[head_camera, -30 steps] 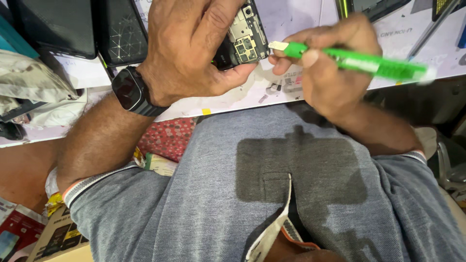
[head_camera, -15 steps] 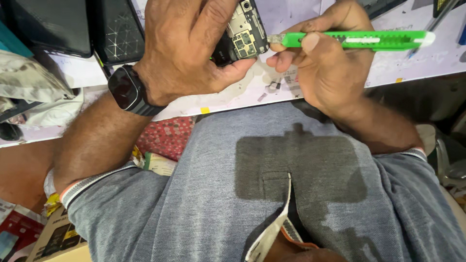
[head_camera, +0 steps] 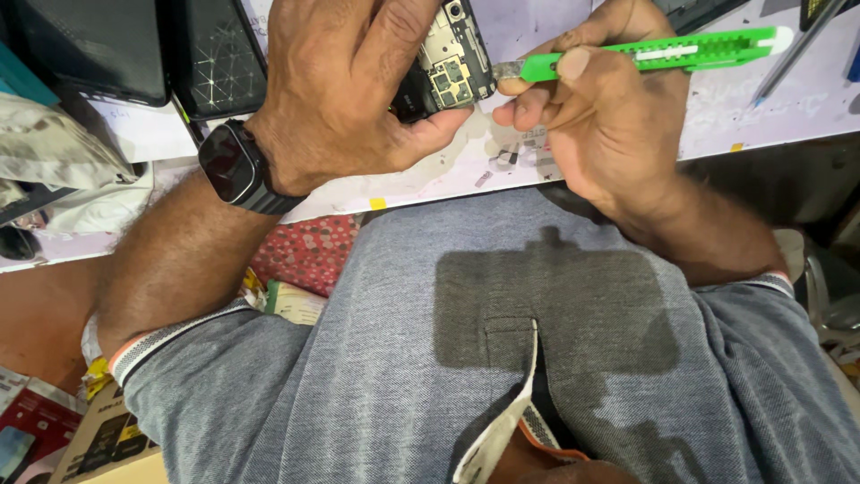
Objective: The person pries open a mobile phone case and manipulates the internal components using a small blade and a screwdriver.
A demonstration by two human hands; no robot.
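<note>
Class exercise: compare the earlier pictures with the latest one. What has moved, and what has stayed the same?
The right hand has swung the green utility knife from sloping down to the right to nearly level, bringing its blade tip up against the edge of the opened phone. Nothing was picked up or released. The left hand keeps gripping the phone over the white work mat, and the wristwatch stays on.

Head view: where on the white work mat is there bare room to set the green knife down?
Bare mat lies right of the right hand, below the green knife, out to a grey pen-like tool. A stained strip sits between the hands. Left of the left hand is crowded with dark phones.
</note>
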